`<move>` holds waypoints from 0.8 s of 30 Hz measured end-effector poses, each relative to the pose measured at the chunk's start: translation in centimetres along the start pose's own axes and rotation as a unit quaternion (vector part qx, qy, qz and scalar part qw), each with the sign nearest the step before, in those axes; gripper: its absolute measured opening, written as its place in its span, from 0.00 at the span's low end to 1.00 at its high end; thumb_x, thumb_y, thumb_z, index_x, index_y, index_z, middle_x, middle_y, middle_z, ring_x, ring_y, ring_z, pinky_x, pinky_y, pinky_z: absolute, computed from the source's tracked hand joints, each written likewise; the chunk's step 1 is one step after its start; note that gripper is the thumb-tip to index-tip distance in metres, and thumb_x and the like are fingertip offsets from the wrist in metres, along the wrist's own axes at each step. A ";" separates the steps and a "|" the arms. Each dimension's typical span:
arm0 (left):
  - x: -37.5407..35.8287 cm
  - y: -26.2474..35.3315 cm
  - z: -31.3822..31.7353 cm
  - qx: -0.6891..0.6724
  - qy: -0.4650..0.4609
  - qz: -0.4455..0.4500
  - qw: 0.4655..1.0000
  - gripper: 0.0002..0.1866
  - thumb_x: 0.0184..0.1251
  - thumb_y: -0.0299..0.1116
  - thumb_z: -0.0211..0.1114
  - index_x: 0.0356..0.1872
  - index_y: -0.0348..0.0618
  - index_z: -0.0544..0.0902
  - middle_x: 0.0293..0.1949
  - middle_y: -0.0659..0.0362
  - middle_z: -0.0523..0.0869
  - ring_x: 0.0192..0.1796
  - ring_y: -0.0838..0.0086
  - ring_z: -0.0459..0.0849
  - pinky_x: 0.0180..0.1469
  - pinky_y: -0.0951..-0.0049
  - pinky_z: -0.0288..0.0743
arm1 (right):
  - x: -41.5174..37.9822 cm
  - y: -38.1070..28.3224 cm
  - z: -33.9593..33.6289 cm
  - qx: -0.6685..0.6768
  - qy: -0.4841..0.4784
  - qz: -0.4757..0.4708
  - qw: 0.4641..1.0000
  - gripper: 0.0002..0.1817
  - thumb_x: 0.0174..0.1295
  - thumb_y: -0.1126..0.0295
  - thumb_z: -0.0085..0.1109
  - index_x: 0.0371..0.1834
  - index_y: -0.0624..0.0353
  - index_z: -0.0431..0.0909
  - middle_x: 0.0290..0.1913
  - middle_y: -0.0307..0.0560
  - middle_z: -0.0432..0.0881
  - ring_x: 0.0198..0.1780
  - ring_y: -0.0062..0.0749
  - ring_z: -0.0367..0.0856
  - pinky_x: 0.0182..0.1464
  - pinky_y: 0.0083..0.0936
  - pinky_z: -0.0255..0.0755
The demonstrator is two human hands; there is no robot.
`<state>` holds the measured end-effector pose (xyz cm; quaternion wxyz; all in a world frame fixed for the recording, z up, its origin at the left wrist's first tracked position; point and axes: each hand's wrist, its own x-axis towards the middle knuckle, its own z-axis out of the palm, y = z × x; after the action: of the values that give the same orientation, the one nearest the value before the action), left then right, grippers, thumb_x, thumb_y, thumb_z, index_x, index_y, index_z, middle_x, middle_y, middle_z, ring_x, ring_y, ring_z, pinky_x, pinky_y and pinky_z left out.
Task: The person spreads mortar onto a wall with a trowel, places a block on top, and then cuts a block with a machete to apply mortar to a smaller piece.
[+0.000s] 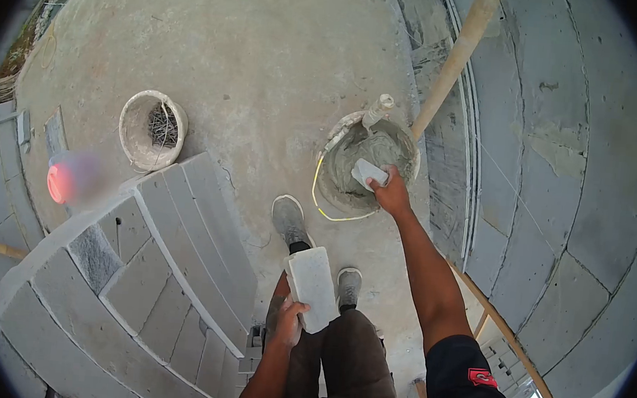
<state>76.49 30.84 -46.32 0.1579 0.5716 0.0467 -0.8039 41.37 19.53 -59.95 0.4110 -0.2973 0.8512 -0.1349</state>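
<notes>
My left hand [291, 322] grips the lower left edge of a pale grey block [312, 286], held in front of my legs. A bucket of mortar [331, 135] stands on the floor ahead of my feet, with wet grey mortar [353, 147] inside. Over its mouth, my right hand [391, 192] is closed on a small pale flat piece [368, 173]; whether it is a tool or a bit of block I cannot tell. A mortar-caked handle [378, 111] leans against the bucket's far rim. The yellow-white bail [325, 213] hangs down on the near side.
A stack of grey blocks [202, 227] rises at my left. Beyond it stands a bucket of nails [129, 126]. A person in a red helmet [61, 182], partly blurred, is at far left. On the right, a block wall [540, 180], a wooden pole [460, 52] and white pipes [470, 129] run alongside.
</notes>
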 end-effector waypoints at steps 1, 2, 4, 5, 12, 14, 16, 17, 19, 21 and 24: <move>0.2 0.4 -0.4 -0.020 -0.008 -0.023 0.999 0.35 0.53 0.26 0.60 0.68 0.36 0.69 0.58 0.55 0.79 0.62 0.64 0.77 0.68 0.63 0.65 | 1.6 1.4 0.8 0.022 -0.002 -0.017 1.000 0.31 0.59 0.58 0.71 0.60 0.64 0.73 0.56 0.67 0.81 0.59 0.61 0.80 0.59 0.45 0.73; 0.5 0.9 -0.5 -0.022 -0.002 -0.038 0.999 0.35 0.53 0.26 0.60 0.68 0.36 0.69 0.58 0.55 0.79 0.62 0.64 0.77 0.68 0.63 0.65 | 2.4 1.6 0.9 0.017 -0.008 -0.003 1.000 0.31 0.59 0.58 0.71 0.60 0.64 0.73 0.56 0.67 0.81 0.59 0.61 0.80 0.59 0.45 0.73; 0.6 2.1 -0.5 -0.018 0.007 -0.041 0.999 0.35 0.52 0.25 0.60 0.68 0.37 0.69 0.57 0.56 0.79 0.61 0.64 0.77 0.68 0.63 0.65 | 3.1 0.8 0.4 -0.079 0.058 0.070 0.993 0.31 0.60 0.57 0.70 0.61 0.64 0.73 0.58 0.68 0.79 0.59 0.61 0.80 0.60 0.45 0.73; 0.5 2.9 -0.3 -0.020 0.013 -0.047 0.999 0.35 0.52 0.25 0.60 0.68 0.37 0.69 0.57 0.56 0.79 0.61 0.64 0.77 0.68 0.63 0.65 | 3.0 0.6 0.8 -0.082 0.052 0.076 0.992 0.31 0.60 0.57 0.70 0.61 0.64 0.73 0.58 0.68 0.79 0.59 0.61 0.80 0.60 0.45 0.73; 2.3 5.9 0.9 -0.038 0.020 -0.047 0.998 0.39 0.51 0.28 0.57 0.72 0.40 0.66 0.62 0.56 0.78 0.66 0.62 0.74 0.70 0.60 0.64 | 3.7 0.1 3.2 -0.239 0.071 0.024 0.968 0.29 0.62 0.59 0.66 0.66 0.53 0.72 0.57 0.61 0.74 0.63 0.56 0.73 0.62 0.47 0.69; 2.6 6.4 1.4 -0.040 0.030 -0.049 0.998 0.39 0.51 0.28 0.57 0.72 0.41 0.66 0.62 0.55 0.78 0.66 0.62 0.75 0.70 0.59 0.64 | 3.9 -0.7 3.8 -0.253 0.071 0.036 0.964 0.29 0.62 0.60 0.66 0.67 0.51 0.72 0.57 0.59 0.73 0.64 0.54 0.71 0.63 0.46 0.67; 2.7 6.7 2.2 -0.048 0.022 -0.050 0.997 0.36 0.52 0.25 0.57 0.69 0.38 0.67 0.59 0.56 0.78 0.63 0.64 0.76 0.70 0.61 0.64 | 3.1 -1.2 4.5 -0.338 0.074 -0.001 0.938 0.30 0.61 0.62 0.66 0.68 0.49 0.72 0.58 0.55 0.72 0.63 0.50 0.69 0.63 0.44 0.64; 2.7 6.7 2.4 -0.045 0.024 -0.054 0.997 0.36 0.52 0.25 0.57 0.69 0.38 0.67 0.59 0.56 0.78 0.63 0.64 0.76 0.70 0.61 0.64 | 2.3 -1.2 4.9 -0.337 0.071 0.004 0.939 0.30 0.61 0.62 0.66 0.68 0.49 0.72 0.58 0.55 0.72 0.63 0.50 0.69 0.63 0.44 0.64; 2.9 6.9 3.0 -0.017 0.006 -0.059 0.998 0.37 0.52 0.24 0.57 0.70 0.38 0.66 0.60 0.56 0.77 0.64 0.63 0.75 0.71 0.61 0.63 | 1.0 -1.1 5.1 -0.363 0.066 -0.014 0.929 0.26 0.59 0.63 0.67 0.61 0.49 0.76 0.58 0.52 0.72 0.63 0.48 0.68 0.63 0.43 0.62; 3.3 6.7 3.6 0.008 0.013 -0.062 0.998 0.39 0.51 0.27 0.59 0.71 0.39 0.66 0.60 0.56 0.78 0.65 0.63 0.75 0.70 0.60 0.64 | 1.2 -0.7 4.6 -0.352 0.052 -0.011 0.935 0.23 0.58 0.63 0.68 0.57 0.50 0.76 0.56 0.51 0.72 0.63 0.47 0.69 0.62 0.43 0.62; 3.3 7.0 4.1 0.029 0.036 -0.046 0.998 0.40 0.50 0.32 0.61 0.71 0.39 0.66 0.60 0.55 0.79 0.64 0.60 0.77 0.69 0.58 0.66 | 1.3 0.0 5.0 -0.323 0.025 -0.044 0.945 0.19 0.56 0.65 0.68 0.51 0.52 0.77 0.54 0.49 0.74 0.61 0.46 0.70 0.62 0.43 0.63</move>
<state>73.95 22.48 -47.24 0.1020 0.6019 0.0554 -0.7901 44.62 18.80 -63.90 0.2650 -0.4482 0.8450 0.1218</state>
